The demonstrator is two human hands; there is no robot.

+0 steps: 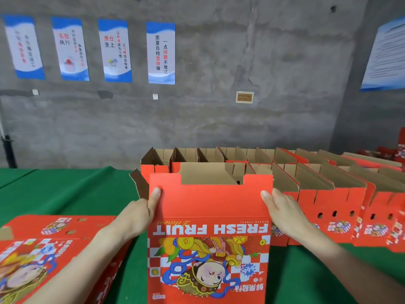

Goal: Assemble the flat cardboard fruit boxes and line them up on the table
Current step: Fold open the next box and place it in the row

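Nearest, at the near left, a flat stack (43, 249) of unfolded red blanks lies on the green-covered desk (65, 189), so more are waiting to be built. In the centre the box (208, 238) being worked stands opened up w/ its printed front toward the person, artwork and "FRESH FRUIT" upside down, top open. The left hand (140, 218) grips its left edge and the right hand (282, 211) its right edge; on each side one digit of the fingers (155, 195) lies on the front panel, the rest are curled round behind, out of sight. A brown side flap (138, 185) sticks out at the far left corner. Just beside it to the right and behind it stand assembled boxes (328, 194) in two rows, tops open. Far back: grey wall (241, 62) w/ posters (161, 52). Prob. the placing step. Risks: the loose flap could snag the far-row box as this one slides in; too hard a squeeze could bow the sides; setting it down too close could shove the right neighbour and skew the line. Bottom isn't visible, so can't tell if it's locked; if not, it could fold flat again.
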